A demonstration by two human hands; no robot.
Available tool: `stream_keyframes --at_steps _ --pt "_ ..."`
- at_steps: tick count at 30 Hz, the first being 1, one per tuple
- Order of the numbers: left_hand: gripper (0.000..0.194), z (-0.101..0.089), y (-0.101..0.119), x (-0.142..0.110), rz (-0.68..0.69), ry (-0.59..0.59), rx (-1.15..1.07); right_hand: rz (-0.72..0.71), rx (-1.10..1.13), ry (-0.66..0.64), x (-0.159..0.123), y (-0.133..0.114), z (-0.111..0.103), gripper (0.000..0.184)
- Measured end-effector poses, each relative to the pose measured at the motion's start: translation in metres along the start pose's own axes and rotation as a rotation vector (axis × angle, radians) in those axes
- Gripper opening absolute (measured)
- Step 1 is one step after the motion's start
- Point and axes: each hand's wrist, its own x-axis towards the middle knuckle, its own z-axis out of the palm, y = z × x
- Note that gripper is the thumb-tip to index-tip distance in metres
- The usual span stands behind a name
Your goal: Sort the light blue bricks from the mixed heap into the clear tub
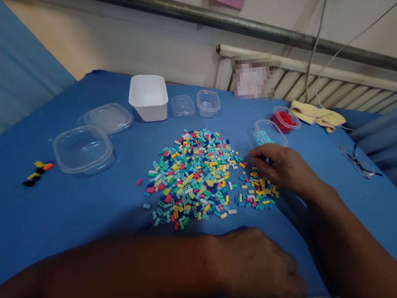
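hundreds of tiny plastic bricks in mixed colours (192, 177) sit heaped on the blue table cover (68, 211), and i'll place everything else off that heap. right hand (281, 167) is just to the right of it, palm down, fingers loosely curled over a smaller scatter of the same little bricks (258, 192), fingertips touching or nearly touching them. can't tell if it's actually pinching one, the fingertips are hidden under the hand. left hand (261, 268) rests flat-ish on the cover on the near side of the heap, forearm lying across the front, fingers relaxed and holding nothing that i can see.

beyond the right hand, behind and right of the heap, there's a small clear plastic tub with light blue pieces (269, 132), and just beside it a small clear tub of red pieces (287, 119). straight behind the heap: a white rectangular plastic tub (148, 97), a clear lid (182, 105) and a small empty clear cup (208, 102). off to the left, a bigger clear container (83, 150).
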Motion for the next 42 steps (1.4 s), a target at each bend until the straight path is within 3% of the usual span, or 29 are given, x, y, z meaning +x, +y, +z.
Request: stream_keyframes --at_steps 3,5,9,13,16,20,25,31,37,42 --pt "0.016 -0.004 0.001 0.001 -0.002 -0.028 0.004 -0.041 0.080 -0.231 -0.004 -0.004 -0.003 0.017" --pt "0.015 -0.007 0.002 0.002 -0.010 -0.067 -0.004 -0.072 0.062 -0.313 -0.007 -0.007 -0.004 0.016" --pt "0.013 -0.011 0.003 0.002 -0.028 -0.118 -0.008 -0.100 -0.009 -0.360 -0.011 -0.013 -0.007 0.014" --pt "0.012 -0.011 0.002 0.001 -0.010 -0.097 -0.017 -0.106 0.016 -0.421 -0.012 -0.019 -0.010 0.016" --pt "0.012 -0.012 0.001 0.001 -0.008 -0.075 -0.018 -0.086 0.007 -0.423 -0.013 -0.022 -0.011 0.022" --pt "0.015 -0.015 0.002 0.004 -0.026 -0.163 0.000 -0.099 0.063 -0.409 -0.013 -0.025 -0.011 0.029" --pt "0.016 -0.019 0.004 0.005 -0.035 -0.212 -0.002 -0.140 0.086 -0.403 -0.011 -0.028 -0.004 0.025" --pt "0.017 -0.015 0.002 0.004 -0.027 -0.134 0.013 -0.132 -0.103 -0.314 -0.007 -0.024 0.007 0.019" --pt "0.024 -0.009 0.001 0.001 0.000 -0.046 -0.009 -0.163 -0.061 -0.369 -0.007 -0.022 0.006 0.011" --pt "0.024 -0.010 0.001 0.000 -0.007 -0.043 -0.013 -0.135 -0.094 -0.351 -0.007 -0.025 0.003 0.013"
